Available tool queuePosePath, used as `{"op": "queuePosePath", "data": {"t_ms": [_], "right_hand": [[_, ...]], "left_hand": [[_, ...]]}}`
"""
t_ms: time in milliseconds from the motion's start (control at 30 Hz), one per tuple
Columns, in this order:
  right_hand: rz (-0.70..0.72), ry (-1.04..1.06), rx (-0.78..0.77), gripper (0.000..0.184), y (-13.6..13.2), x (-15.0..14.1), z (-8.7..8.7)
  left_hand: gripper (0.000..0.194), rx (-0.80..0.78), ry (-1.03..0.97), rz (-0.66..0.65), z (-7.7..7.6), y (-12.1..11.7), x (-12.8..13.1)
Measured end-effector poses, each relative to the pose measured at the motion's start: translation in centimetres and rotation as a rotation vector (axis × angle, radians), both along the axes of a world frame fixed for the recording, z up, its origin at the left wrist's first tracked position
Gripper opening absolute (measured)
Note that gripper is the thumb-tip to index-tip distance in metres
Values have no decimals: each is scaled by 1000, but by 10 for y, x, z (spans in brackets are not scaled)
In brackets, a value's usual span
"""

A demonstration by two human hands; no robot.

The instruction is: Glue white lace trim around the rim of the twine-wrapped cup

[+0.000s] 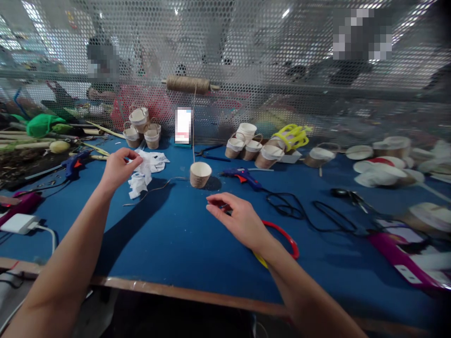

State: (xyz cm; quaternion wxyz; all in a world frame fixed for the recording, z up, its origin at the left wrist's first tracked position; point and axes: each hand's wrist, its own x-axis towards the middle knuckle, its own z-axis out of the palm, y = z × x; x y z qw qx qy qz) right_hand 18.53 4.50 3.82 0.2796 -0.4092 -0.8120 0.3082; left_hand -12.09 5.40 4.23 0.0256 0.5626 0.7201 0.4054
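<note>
- The twine-wrapped cup [200, 178] is stood upright between the hands; it could be tipped if the twine [193, 126] running down toward it were snagged.
- The right hand [243, 220] could be burned if the blue glue gun [246, 178] nearby is hot.
- The right grip is narrow, with nothing seen in it; whether the white scraps [155, 162] are pinched by the left hand [121, 169] cannot be told.
- The blue worktop [169, 249] is backed by a perforated screen [246, 61]; 1 twine spool [186, 84] is set before it.
</note>
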Motion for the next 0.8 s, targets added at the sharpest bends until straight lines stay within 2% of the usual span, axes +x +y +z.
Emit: {"op": "queuePosePath", "data": {"t_ms": [100, 200, 267, 367, 433, 533, 600, 700, 800], "right_hand": [[12, 26, -63, 13, 1, -2, 1], [59, 104, -191, 17, 0, -6, 1], [101, 218, -293, 23, -1, -10, -1], [189, 379, -460, 35, -5, -16, -5], [259, 433, -583, 30, -8, -19, -8], [279, 455, -719, 19, -10, -19, -11], [240, 463, -757, 18, -8, -16, -13], [175, 467, -734, 20, -2, -11, -15], [110, 383, -654, 17, 5, -6, -14]], "left_hand": [[20, 62, -311, -117, 10, -6, 17], [19, 68, -566, -304, 18, -14, 43], [21, -54, -724, -458, 20, -20, 63], [23, -250, -843, -623, 18, -29, 89], [25, -335, -886, -693, 13, -32, 100], [26, -389, -911, -754, 5, -32, 106], [24, -349, -857, -749, 1, -30, 103], [20, -247, -679, -686, -2, -26, 94], [17, -244, -453, -684, 0, -26, 84]]}}
